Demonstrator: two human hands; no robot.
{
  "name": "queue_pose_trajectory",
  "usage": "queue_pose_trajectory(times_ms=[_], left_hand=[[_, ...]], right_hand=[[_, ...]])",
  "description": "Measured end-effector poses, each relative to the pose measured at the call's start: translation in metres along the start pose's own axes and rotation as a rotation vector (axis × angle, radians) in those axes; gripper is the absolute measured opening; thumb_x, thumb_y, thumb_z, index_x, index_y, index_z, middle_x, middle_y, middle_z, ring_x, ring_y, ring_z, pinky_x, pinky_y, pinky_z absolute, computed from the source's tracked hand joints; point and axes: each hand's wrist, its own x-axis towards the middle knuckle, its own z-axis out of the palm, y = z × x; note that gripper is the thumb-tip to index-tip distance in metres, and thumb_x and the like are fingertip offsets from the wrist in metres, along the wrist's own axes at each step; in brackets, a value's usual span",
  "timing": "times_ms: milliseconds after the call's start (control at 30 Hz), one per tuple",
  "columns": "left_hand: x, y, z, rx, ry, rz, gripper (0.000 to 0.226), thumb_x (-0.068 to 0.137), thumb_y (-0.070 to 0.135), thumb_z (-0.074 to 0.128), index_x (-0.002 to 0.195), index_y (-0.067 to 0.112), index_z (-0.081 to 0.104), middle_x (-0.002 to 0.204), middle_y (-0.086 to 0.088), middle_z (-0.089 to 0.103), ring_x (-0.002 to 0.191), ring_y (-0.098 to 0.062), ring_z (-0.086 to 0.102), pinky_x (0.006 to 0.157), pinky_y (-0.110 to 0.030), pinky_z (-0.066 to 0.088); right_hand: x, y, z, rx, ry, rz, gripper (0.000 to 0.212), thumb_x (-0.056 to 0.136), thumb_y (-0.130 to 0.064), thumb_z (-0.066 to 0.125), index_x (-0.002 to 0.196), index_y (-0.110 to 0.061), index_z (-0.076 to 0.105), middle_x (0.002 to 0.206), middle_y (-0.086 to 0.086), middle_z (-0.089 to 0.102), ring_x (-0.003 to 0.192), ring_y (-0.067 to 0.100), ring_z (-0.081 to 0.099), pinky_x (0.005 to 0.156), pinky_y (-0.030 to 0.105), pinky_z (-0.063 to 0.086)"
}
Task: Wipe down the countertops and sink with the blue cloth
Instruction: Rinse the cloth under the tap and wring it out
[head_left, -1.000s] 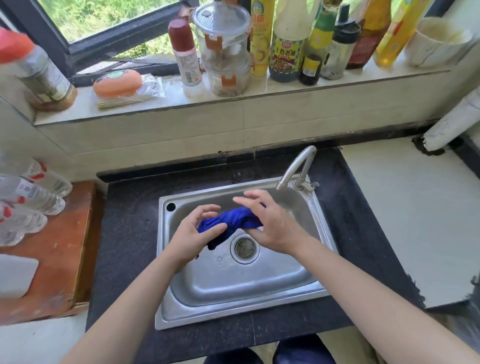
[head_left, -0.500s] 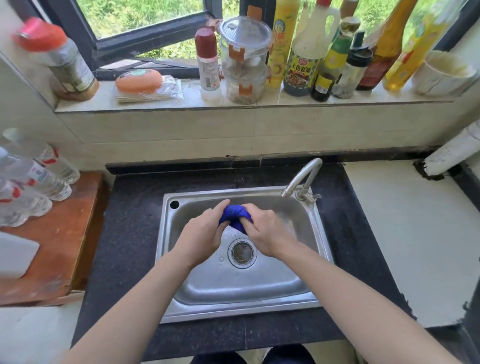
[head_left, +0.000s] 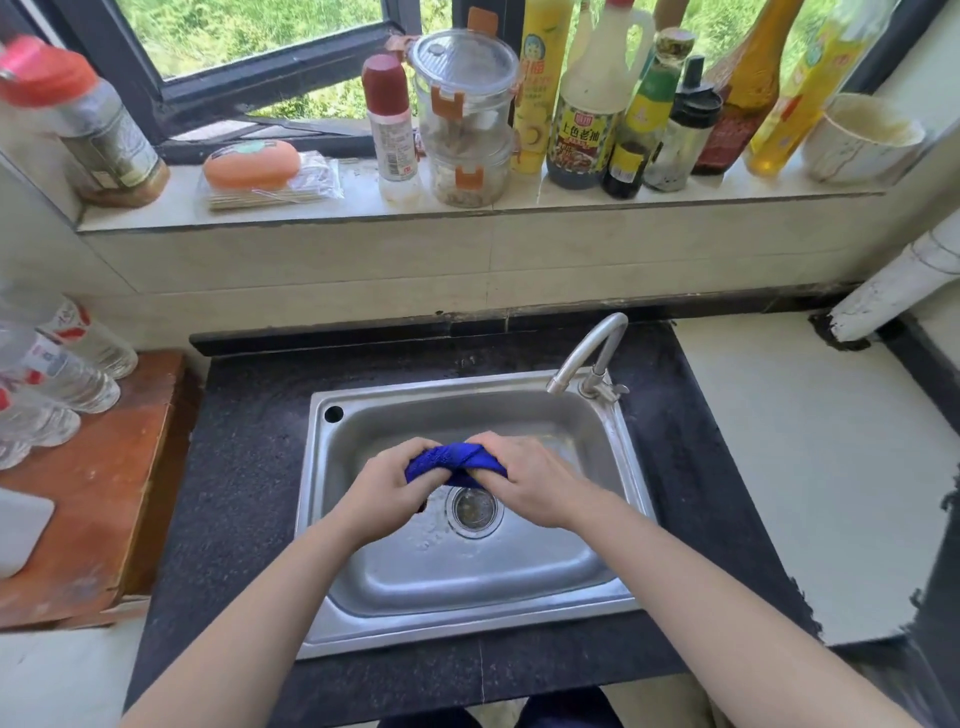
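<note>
The blue cloth (head_left: 453, 461) is bunched into a tight roll above the steel sink (head_left: 467, 618), just behind the drain (head_left: 474, 510). My left hand (head_left: 387, 488) grips its left end and my right hand (head_left: 524, 480) grips its right end, fingers curled round it. Most of the cloth is hidden inside my fists. The sink is set in a dark speckled countertop (head_left: 244, 467). The curved tap (head_left: 589, 356) stands at the sink's back right corner.
Bottles and a clear lidded container (head_left: 465, 111) crowd the window sill (head_left: 363, 210). Plastic water bottles (head_left: 57, 379) lie on a wooden surface (head_left: 88, 499) at the left. A white counter (head_left: 810, 467) and a white pipe (head_left: 898, 280) are at the right.
The cloth was loose and draped between my hands; both hands have closed on it and drawn together, squeezing it into a tight roll. The view has tilted up slightly.
</note>
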Motion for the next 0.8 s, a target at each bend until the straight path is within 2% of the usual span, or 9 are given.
queue_pose_trajectory(times_ms=[100, 167, 300, 367, 467, 533, 633, 700, 800], left_hand=[[-0.004, 0.007, -0.001, -0.2, -0.023, -0.098, 0.015, 0.094, 0.012, 0.064, 0.104, 0.024, 0.065, 0.06, 0.005, 0.056, 0.05, -0.012, 0.048, 0.047, -0.023, 0.038], [-0.004, 0.01, -0.005, -0.328, -0.056, -0.217, 0.011, 0.094, 0.015, 0.063, 0.104, 0.02, 0.064, 0.062, -0.004, 0.05, 0.049, -0.014, 0.04, 0.043, -0.022, 0.027], [-0.003, 0.009, -0.013, -0.626, -0.183, -0.41, 0.012, 0.094, 0.022, 0.063, 0.094, 0.017, 0.052, 0.066, -0.006, 0.043, 0.05, -0.013, 0.024, 0.046, -0.019, 0.015], [-0.003, 0.009, -0.018, -0.686, -0.3, -0.452, 0.017, 0.093, 0.03, 0.063, 0.095, 0.02, 0.049, 0.067, -0.003, 0.04, 0.05, -0.012, 0.021, 0.045, -0.019, 0.014], [-0.002, 0.013, -0.021, -0.658, -0.491, -0.433, 0.022, 0.093, 0.036, 0.065, 0.098, 0.022, 0.049, 0.068, -0.001, 0.036, 0.052, -0.012, 0.02, 0.043, -0.019, 0.015], [-0.001, 0.019, -0.02, -0.585, -0.573, -0.406, 0.017, 0.097, 0.031, 0.062, 0.098, 0.02, 0.049, 0.069, -0.002, 0.038, 0.053, -0.013, 0.022, 0.042, -0.019, 0.018], [0.003, 0.025, -0.02, -0.322, -0.596, -0.334, 0.025, 0.096, 0.026, 0.064, 0.101, 0.01, 0.045, 0.072, -0.001, 0.045, 0.053, -0.015, 0.036, 0.046, -0.024, 0.029], [0.007, 0.024, -0.02, 0.029, -0.554, -0.214, 0.023, 0.095, 0.027, 0.063, 0.105, 0.012, 0.05, 0.074, 0.003, 0.052, 0.058, -0.012, 0.049, 0.054, -0.024, 0.039], [0.018, 0.01, -0.019, 0.587, -0.383, 0.104, 0.02, 0.098, 0.034, 0.054, 0.113, 0.022, 0.048, 0.088, 0.007, 0.059, 0.077, -0.017, 0.059, 0.067, -0.029, 0.042]], right_hand=[[-0.008, 0.006, 0.003, -0.249, 0.033, -0.139, 0.074, 0.09, -0.055, 0.057, 0.151, -0.042, 0.017, 0.106, -0.001, 0.05, 0.089, 0.021, 0.056, 0.077, 0.037, 0.049], [-0.005, 0.012, 0.014, -0.432, 0.179, -0.269, 0.092, 0.086, -0.037, 0.072, 0.154, -0.035, 0.011, 0.101, 0.005, 0.048, 0.081, 0.025, 0.053, 0.066, 0.039, 0.048], [0.005, 0.025, 0.023, -0.581, 0.6, -0.538, 0.068, 0.085, -0.003, 0.069, 0.145, -0.02, 0.042, 0.122, 0.013, 0.049, 0.104, 0.031, 0.058, 0.082, 0.043, 0.055], [0.005, 0.023, 0.018, -0.599, 0.623, -0.63, 0.057, 0.092, 0.002, 0.055, 0.144, -0.019, 0.044, 0.141, 0.013, 0.041, 0.119, 0.035, 0.057, 0.094, 0.042, 0.054], [0.008, 0.016, 0.01, -0.646, 0.56, -0.659, 0.059, 0.091, 0.0, 0.048, 0.147, -0.017, 0.038, 0.149, 0.014, 0.032, 0.115, 0.036, 0.053, 0.098, 0.042, 0.051], [0.015, 0.011, 0.007, -0.674, 0.522, -0.594, 0.066, 0.086, -0.014, 0.056, 0.148, -0.014, 0.035, 0.143, 0.015, 0.036, 0.103, 0.033, 0.052, 0.088, 0.043, 0.05], [0.025, 0.011, 0.004, -0.711, 0.446, -0.585, 0.06, 0.085, -0.034, 0.061, 0.14, -0.015, 0.049, 0.104, 0.011, 0.052, 0.074, 0.026, 0.048, 0.062, 0.039, 0.041], [0.025, 0.013, 0.004, -0.721, 0.327, -0.543, 0.04, 0.084, -0.043, 0.06, 0.114, -0.018, 0.062, 0.083, 0.008, 0.054, 0.061, 0.025, 0.05, 0.052, 0.032, 0.033], [0.024, 0.003, 0.005, -0.606, 0.109, -0.158, 0.031, 0.08, -0.051, 0.043, 0.076, -0.021, 0.051, 0.066, 0.002, 0.056, 0.061, 0.032, 0.056, 0.05, 0.029, 0.021]])
